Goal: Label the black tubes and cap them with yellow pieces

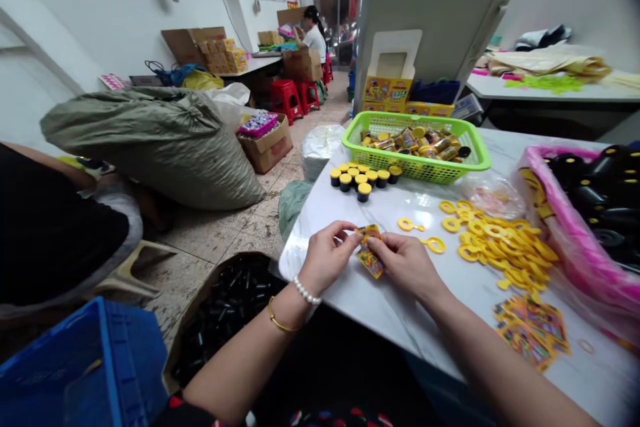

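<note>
We see the fingertips of both hands pinching one small colourful label (pixel 369 255) between them, just above the near left part of the white table (pixel 350 307). The left hand (pixel 327 255) grips the label's left edge with thumb and forefinger pressed together, its other fingers curled in; a pearl bracelet (pixel 306 292) and a gold bangle (pixel 278 321) sit on that wrist. The right hand (pixel 407 263) nips the label's right edge in the same way, knuckles up.

Just beyond the hands lie two loose yellow rings (pixel 417 233), and to their right a wide heap of yellow rings (pixel 500 247) spreads over the table. Nearer us on the right lies a fanned pile of printed labels (pixel 533 330). Farther off, a cluster of small black tubes with yellow caps (pixel 363 178) stands upright just in front of a green basket (pixel 415 167) that holds labelled tubes. At the far right edge a pink bin (pixel 575 247) holds black parts.

On the floor to the left, below the table's edge, we see a box of black tubes (pixel 225 307) and, nearer, a blue crate (pixel 100 367). A person sits working at a table far back in the room (pixel 313 33).
</note>
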The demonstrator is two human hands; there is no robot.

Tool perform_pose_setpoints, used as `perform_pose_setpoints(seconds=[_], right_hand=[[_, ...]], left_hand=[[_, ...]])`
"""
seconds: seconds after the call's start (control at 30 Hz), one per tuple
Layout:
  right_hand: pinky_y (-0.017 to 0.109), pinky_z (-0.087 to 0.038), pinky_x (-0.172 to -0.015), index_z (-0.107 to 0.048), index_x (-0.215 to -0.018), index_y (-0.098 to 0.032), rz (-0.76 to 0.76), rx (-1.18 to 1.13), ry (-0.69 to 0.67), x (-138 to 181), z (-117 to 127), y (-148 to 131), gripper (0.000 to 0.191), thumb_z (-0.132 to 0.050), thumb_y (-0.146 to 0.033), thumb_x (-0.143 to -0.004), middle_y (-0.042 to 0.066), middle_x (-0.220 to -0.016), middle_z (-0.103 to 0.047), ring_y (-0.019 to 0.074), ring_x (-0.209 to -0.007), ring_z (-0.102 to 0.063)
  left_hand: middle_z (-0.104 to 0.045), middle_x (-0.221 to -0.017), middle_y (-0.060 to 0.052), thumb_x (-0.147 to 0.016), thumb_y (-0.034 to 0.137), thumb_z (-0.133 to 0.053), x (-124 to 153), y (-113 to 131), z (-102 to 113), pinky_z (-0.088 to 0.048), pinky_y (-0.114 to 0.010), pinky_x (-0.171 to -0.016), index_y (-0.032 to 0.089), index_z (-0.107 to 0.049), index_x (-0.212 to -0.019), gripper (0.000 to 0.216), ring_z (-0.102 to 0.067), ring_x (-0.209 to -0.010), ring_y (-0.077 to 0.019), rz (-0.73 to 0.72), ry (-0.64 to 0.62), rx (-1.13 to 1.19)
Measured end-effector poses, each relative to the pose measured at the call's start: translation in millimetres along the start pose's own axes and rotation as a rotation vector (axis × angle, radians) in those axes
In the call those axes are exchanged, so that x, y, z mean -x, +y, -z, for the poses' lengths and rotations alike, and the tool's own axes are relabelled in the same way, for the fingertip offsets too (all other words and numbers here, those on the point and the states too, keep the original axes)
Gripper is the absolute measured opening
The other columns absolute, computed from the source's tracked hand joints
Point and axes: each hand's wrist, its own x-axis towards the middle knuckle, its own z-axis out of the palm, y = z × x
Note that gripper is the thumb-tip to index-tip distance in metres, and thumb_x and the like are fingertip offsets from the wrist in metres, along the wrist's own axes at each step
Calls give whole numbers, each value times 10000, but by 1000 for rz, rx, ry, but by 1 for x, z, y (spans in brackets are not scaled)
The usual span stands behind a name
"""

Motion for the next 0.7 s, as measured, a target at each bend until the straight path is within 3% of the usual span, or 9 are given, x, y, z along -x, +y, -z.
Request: perform_pose_setpoints(seconds=[0.1,0.2,0.33,0.43,0.57,0.63,0.7], right_hand=[[293,-368,-623,-689,-640,-200,74,126,28,5,1,3,315,-593,-437,-824,25,-663,-617,174,-660,-536],[306,-404,-708,-714,-753,-211,196,265,119,8,4,4,194,-621,-370,-812,43,-820,-641,193,-767,-570],[287,-408,-652,-700,-756,-193,196,208,188,8,13,3,213,-604,-362,-843,19,-718,-635,164,-667,-545],[274,-389,-594,-670,-685,-181,79,38,187,6,19,2,336,-573,-441,-875,-1,-619,-596,149,-605,-511],[268,-406,-602,-679,-693,-172,-9,-158,259,4,21,0,382,-584,-497,-869,6,-640,-634,153,-630,-539],[275,-427,-641,-708,-740,-174,6,-195,285,5,20,-1,351,-611,-490,-857,19,-708,-682,165,-674,-574],[288,-442,-688,-724,-774,-181,42,-197,300,7,19,-2,317,-628,-472,-853,29,-760,-705,179,-721,-600]], left_hand=[[-721,-786,-24,-808,221,-655,-8,-5,-7,-467,-234,-661,180,-747,-819,101,-617,-699,-141,-26,-16,-73],[-718,-767,-31,-795,181,-656,-15,-3,-10,-471,-255,-700,185,-736,-724,107,-634,-742,-158,-76,-10,-181],[-698,-750,-36,-824,176,-629,-18,9,-14,-463,-266,-716,176,-710,-690,157,-628,-749,-157,-163,-55,-197],[-669,-727,-22,-857,250,-619,-11,20,-19,-444,-236,-609,169,-693,-777,136,-593,-649,-125,-83,49,-4],[-464,-474,71,-872,438,-612,9,31,-27,-301,-195,-398,167,-618,-813,278,-379,-380,-66,165,123,395],[-460,-474,65,-857,453,-632,17,33,-30,-312,-194,-395,158,-631,-785,303,-377,-381,-62,168,133,435],[-556,-579,17,-830,407,-676,21,33,-33,-381,-207,-444,151,-685,-773,262,-457,-452,-74,93,174,366]])
